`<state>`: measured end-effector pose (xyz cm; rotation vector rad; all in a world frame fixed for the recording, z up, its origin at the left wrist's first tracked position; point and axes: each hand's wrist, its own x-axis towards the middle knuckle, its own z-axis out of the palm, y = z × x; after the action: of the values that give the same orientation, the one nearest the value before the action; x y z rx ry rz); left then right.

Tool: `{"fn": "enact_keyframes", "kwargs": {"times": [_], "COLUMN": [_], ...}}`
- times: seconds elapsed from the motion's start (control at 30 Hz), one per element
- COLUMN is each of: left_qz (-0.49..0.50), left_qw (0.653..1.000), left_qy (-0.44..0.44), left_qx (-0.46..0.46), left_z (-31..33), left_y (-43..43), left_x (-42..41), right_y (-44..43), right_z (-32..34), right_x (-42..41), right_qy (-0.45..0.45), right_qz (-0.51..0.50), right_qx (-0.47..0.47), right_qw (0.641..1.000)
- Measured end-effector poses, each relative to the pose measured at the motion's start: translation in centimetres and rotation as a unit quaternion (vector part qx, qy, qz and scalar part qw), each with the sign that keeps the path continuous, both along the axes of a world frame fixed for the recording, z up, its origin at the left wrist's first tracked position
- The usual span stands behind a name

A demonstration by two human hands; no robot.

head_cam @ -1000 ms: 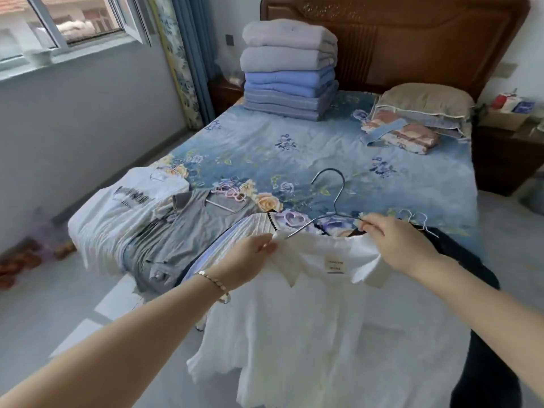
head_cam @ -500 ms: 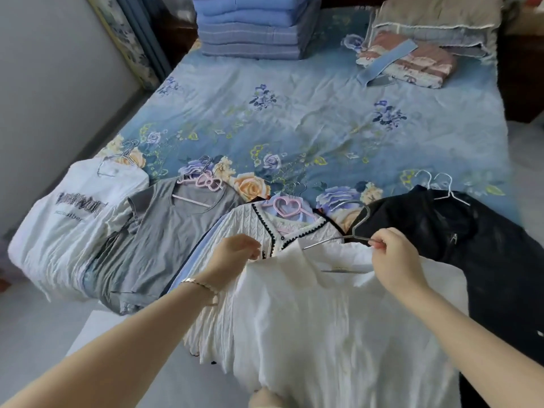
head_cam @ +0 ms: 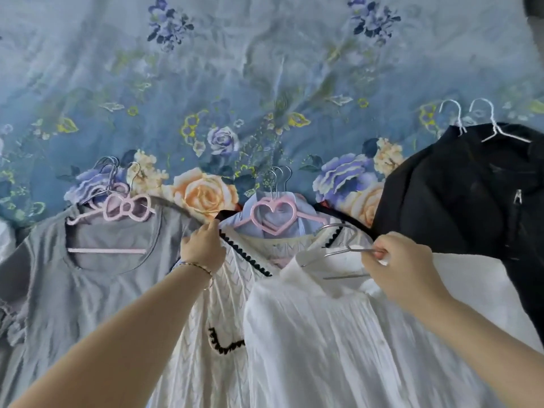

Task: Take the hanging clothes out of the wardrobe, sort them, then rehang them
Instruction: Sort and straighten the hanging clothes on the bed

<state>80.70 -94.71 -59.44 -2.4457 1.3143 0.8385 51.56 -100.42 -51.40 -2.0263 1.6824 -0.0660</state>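
right fingers pinching hanger, left gripping cardigan

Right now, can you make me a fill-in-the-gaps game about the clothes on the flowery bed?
1. The pink plastic hanger on the cream knitted top with black trim is shaped like a ____.
2. The right hand pinches the thin silver wire hanger of a crinkled collared shirt coloured ____.
3. The left hand, a thin ____ on its wrist, grips the knitted top.
4. The zipped jacket at the far right is coloured ____.
Missing words: heart, white, bracelet, black.
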Motion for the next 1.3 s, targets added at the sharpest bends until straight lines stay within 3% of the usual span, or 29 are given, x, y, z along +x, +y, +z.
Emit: {"fn": "enact_keyframes", "kwargs": {"times": [0.17,0.4,0.47,0.6,0.77,0.97,1.17,1.3], "left_qz": [-0.094,-0.148,-0.119,-0.114,0.061,0.185,0.176,0.167], "left_qw": [0.994,0.982,0.982,0.984,0.991,0.973,0.956,0.928], "left_qy": [-0.059,0.045,0.091,0.140,0.116,0.051,-0.059,-0.091], "left_qx": [0.017,-0.107,-0.118,0.005,-0.040,-0.125,-0.226,-0.321], "left_z": [-4.2,-2.2,-0.1,4.7,11.4,19.4,30.7,37.5], "left_y": [-1.5,0.5,1.0,1.1,2.9,9.2,13.7,16.3], "left_x": [0.5,-0.6,-1.4,-3.7,-8.0,-14.0,-17.6,-17.2], "right_y": [0.4,1.1,1.4,2.4,3.2,3.7,0.6,-2.2], "right_z": [-3.7,-2.9,-1.7,0.6,4.7,12.5,22.5,27.7], "right_x": [0.7,0.6,0.1,-1.9,-5.6,-11.8,-18.9,-20.9], "right_qy": [0.015,0.007,0.013,0.017,-0.044,-0.093,-0.149,-0.183], "right_qz": [0.013,0.010,0.028,0.045,0.037,0.035,-0.120,-0.164], "right_qx": [0.023,0.066,0.097,0.201,0.267,0.229,0.113,0.009], "right_qw": [1.000,0.998,0.995,0.978,0.962,0.968,0.975,0.969]}}
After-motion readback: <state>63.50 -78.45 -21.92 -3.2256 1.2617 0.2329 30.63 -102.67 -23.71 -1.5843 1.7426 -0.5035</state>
